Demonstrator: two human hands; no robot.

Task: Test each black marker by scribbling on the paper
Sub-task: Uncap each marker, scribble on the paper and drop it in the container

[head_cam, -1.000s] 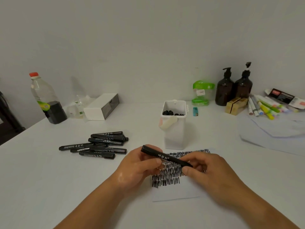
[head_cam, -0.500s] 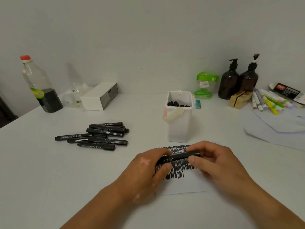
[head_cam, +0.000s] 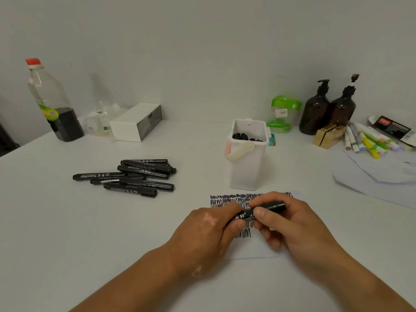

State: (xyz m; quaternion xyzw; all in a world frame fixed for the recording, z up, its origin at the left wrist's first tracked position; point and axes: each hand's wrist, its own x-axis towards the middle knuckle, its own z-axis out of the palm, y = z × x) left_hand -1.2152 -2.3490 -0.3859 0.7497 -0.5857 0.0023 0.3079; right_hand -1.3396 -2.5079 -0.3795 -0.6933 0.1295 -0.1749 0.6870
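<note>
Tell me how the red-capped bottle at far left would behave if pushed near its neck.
The bottle is tall and narrow, so a high push would probably tip it rather than slide it. The dark liquid fills only its lower part, likely keeping the weight low and steadying it somewhat. Its clear walls look like thin plastic and may flex.

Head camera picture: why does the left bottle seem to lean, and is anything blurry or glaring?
Head view: the wide-angle lens bends the edges, so the bottle likely only looks tilted; light is soft and even, no harsh glare on the table; print on the marker is slightly smeared.
</note>
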